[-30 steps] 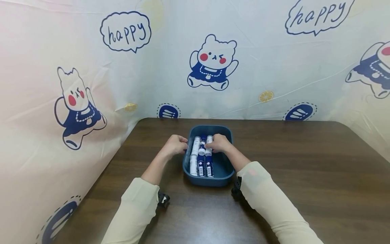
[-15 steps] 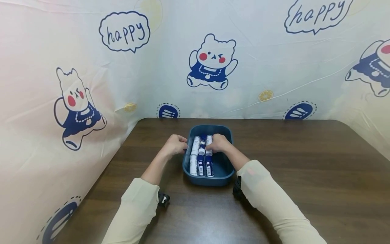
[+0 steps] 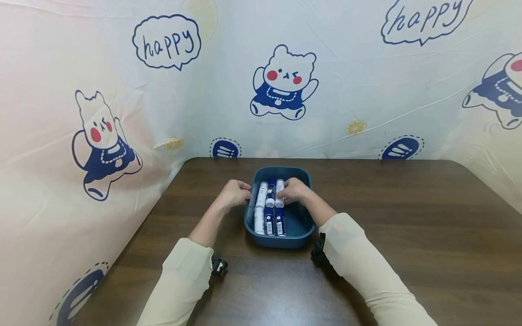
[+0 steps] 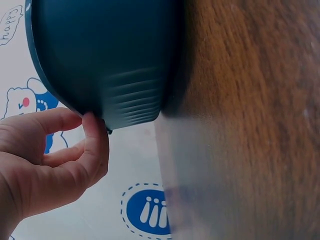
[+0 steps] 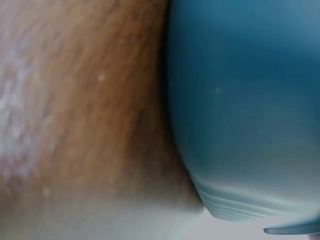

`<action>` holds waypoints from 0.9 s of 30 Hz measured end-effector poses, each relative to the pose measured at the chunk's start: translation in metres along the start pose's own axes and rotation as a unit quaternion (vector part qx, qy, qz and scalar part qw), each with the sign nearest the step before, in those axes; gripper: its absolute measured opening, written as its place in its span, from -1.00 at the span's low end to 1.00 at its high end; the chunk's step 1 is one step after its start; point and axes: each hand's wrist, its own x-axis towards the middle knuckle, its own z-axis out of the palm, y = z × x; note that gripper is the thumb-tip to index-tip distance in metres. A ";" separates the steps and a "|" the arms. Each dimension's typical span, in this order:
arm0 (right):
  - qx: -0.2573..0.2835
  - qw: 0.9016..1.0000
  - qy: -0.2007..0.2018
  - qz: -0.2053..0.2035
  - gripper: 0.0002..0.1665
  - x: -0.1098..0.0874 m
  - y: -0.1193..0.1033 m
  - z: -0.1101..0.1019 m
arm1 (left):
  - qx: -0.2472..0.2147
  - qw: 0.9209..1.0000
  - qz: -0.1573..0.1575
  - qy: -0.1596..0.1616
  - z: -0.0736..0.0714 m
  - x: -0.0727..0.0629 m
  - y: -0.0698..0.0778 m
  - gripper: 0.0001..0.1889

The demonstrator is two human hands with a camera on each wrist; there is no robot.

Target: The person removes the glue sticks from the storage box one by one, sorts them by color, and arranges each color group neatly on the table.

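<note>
A dark blue plastic box (image 3: 299,237) stands on the table in the head view. Several white and navy tubes, some with barcode labels, lie in two rows along its left and middle. My left hand (image 3: 235,194) pinches the rim at the box's left side; the left wrist view shows that hand (image 4: 55,160) with thumb and finger on the edge. Reaching in from the right, my right hand (image 3: 295,191) holds a white tube (image 3: 279,185) in the back row, thumb across it. Its far fingers are partly hidden. The right wrist view shows mainly the box's outer wall (image 5: 245,110).
The box's right side has bare floor (image 3: 296,221) beside the tubes. The brown wooden table (image 3: 391,226) extends around the box. A patterned cloth (image 3: 195,104) with cartoon bears hangs behind and to the left of it.
My right hand has shifted slightly back and to the right, and more of the white tube shows beside the thumb. My left hand and the box stay in place.
</note>
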 end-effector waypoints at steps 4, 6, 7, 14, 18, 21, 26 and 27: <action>0.033 0.999 -0.001 0.001 -0.31 0.000 0.000 -0.002 | -0.007 1.000 0.004 -0.001 0.000 0.000 0.000 -0.68; 0.051 0.999 -0.002 -0.001 -0.29 0.000 0.000 -0.003 | -0.011 1.000 0.004 -0.002 0.000 0.000 0.001 -0.68; 0.060 0.998 -0.003 -0.003 -0.28 0.000 0.000 -0.003 | -0.011 1.000 0.004 -0.002 0.000 -0.001 0.001 -0.68; 0.136 0.990 -0.023 -0.007 -0.23 0.000 0.000 -0.004 | -0.004 1.000 -0.003 0.001 0.000 -0.002 0.001 -0.68; 0.179 0.983 -0.032 -0.012 -0.24 -0.001 0.000 -0.005 | 0.000 1.000 -0.003 0.002 -0.001 -0.002 0.000 -0.69; 0.204 0.978 -0.038 -0.019 -0.25 -0.002 0.000 -0.006 | 0.001 1.000 -0.006 0.004 -0.001 -0.002 0.001 -0.69; 0.219 0.974 -0.039 -0.039 -0.26 -0.001 0.000 -0.007 | -0.001 1.000 -0.008 0.005 -0.001 -0.003 0.000 -0.69; 0.222 0.973 -0.039 -0.043 -0.26 0.000 0.000 -0.007 | -0.002 1.000 -0.008 0.005 -0.001 -0.003 0.000 -0.69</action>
